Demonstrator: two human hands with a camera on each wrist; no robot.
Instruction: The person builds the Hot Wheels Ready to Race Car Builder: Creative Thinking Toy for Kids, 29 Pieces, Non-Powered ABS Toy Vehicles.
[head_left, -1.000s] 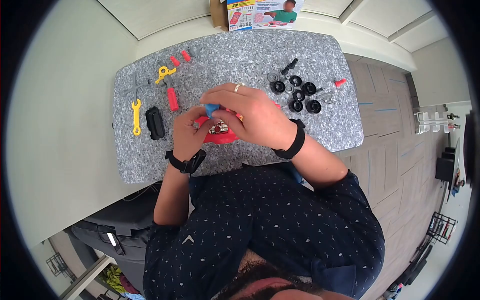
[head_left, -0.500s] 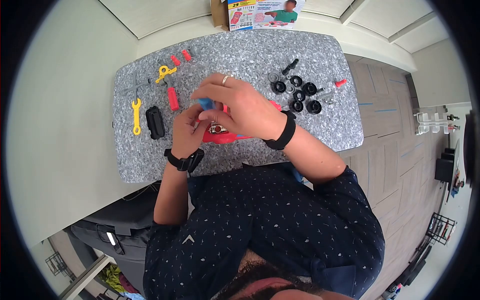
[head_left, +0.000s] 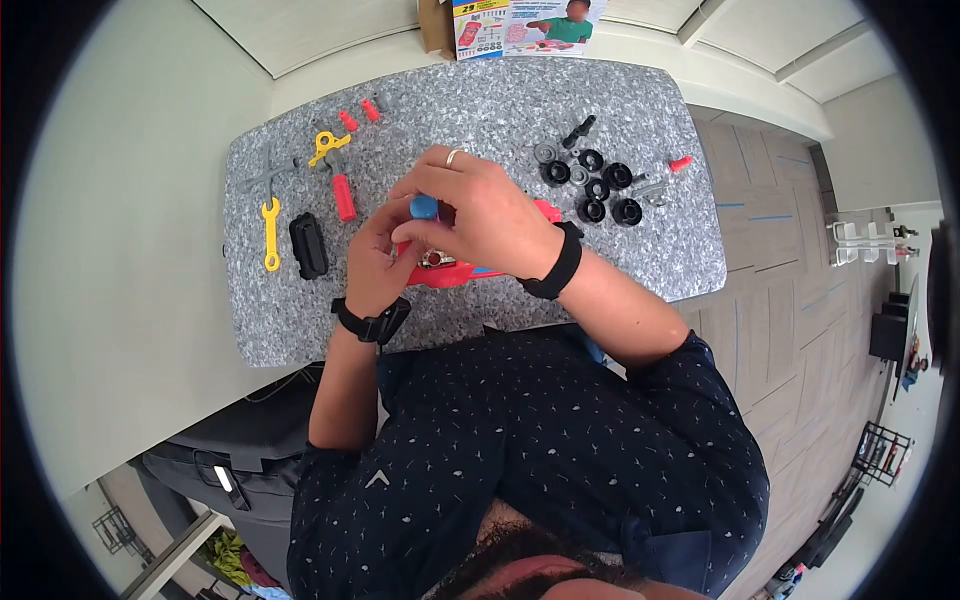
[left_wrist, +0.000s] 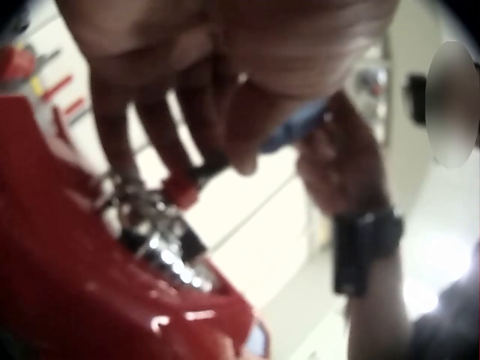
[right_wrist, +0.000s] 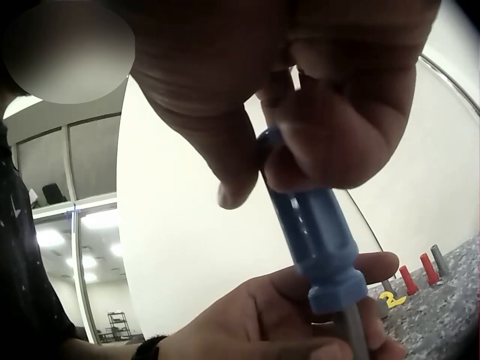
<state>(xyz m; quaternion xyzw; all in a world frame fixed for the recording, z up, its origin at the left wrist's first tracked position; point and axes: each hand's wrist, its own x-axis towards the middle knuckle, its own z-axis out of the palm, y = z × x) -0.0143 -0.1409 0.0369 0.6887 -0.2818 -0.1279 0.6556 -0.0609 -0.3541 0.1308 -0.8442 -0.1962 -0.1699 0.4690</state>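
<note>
My right hand [head_left: 490, 215] grips the blue handle of a toy screwdriver [right_wrist: 315, 225] between thumb and fingers. Below the handle, my left hand [head_left: 375, 265] has its thumb and fingers about the grey shaft. A red plastic screw [left_wrist: 180, 191] shows at the shaft's lower end in the left wrist view, beside the left fingers. Under both hands lies a red toy car [head_left: 445, 278], with a chrome engine [left_wrist: 169, 251] set into its body. The hands hide much of the car from above, and the left wrist view is blurred.
On the speckled table [head_left: 480, 105], left, are a yellow wrench [head_left: 271, 235], a black tray-like piece [head_left: 308, 246], a red-handled hammer [head_left: 343, 196], a grey cross wrench [head_left: 266, 178] and red screws [head_left: 348, 121]. Several black wheels [head_left: 597, 188] lie right. A printed box [head_left: 525, 28] stands behind.
My right hand has shifted slightly left and turned with the screwdriver. The blue handle tilted half a second ago and now shows its round end to the head camera. The left hand barely moved.
</note>
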